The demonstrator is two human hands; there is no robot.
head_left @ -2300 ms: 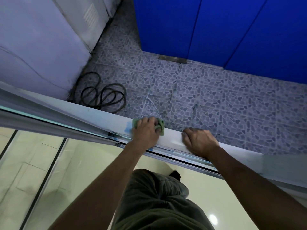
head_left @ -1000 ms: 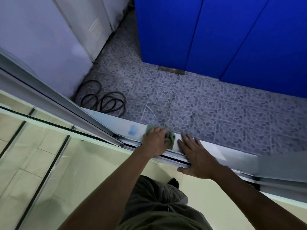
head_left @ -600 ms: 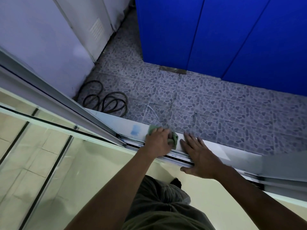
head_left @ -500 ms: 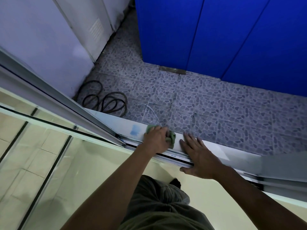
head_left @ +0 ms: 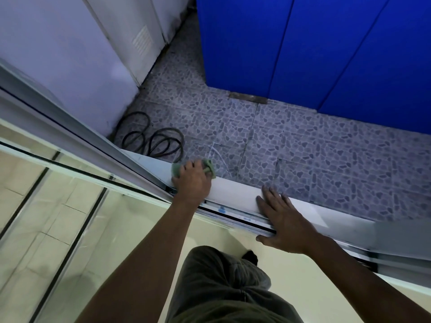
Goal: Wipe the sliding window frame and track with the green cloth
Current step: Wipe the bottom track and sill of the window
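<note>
My left hand (head_left: 192,180) presses the green cloth (head_left: 208,167) onto the white sill of the sliding window frame (head_left: 235,192); only the cloth's edges show around my fingers. The metal track (head_left: 240,216) runs along the near side of the sill. My right hand (head_left: 283,220) lies flat with fingers spread across the sill and track, to the right of the cloth. The sliding glass pane (head_left: 58,206) stands at the left, its edge meeting the sill just beside my left hand.
Beyond the sill lies a pebble-patterned tiled floor (head_left: 303,148) with a coiled black hose (head_left: 151,138) near a white cabinet (head_left: 70,54). Blue panels (head_left: 314,47) stand at the back. My leg in dark shorts (head_left: 221,287) is below.
My left hand has slid the cloth to the left along the sill, over the blue mark. My right hand, curled at first, now lies flat on the sill.
</note>
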